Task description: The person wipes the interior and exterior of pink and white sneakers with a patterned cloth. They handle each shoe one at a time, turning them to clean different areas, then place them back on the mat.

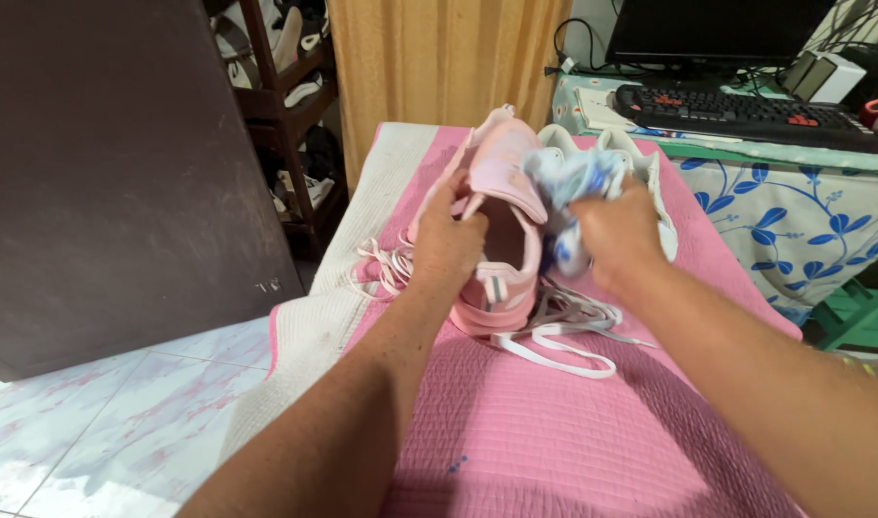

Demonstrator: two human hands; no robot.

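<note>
Pale pink unlaced shoe

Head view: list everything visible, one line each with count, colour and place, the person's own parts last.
shoe: one, pink, on the quilt, held at its opening
cloth: one, white and blue, crumpled against the shoe
white shoes: seemingly two, behind the cloth, partly hidden
laces: several loose, white and pale pink, beside and under the shoe
quilt: one, pink with white edge, covering the surface
curtain: one, yellow, behind
rack: one, dark wood, holding footwear, upper left
board: one, dark brown, left
keyboard: one, black, on the right table
monitor: one, black, above the keyboard
floral cloth: one, white and blue, over the table
left hand: grip on the shoe
right hand: grip on the cloth
</note>
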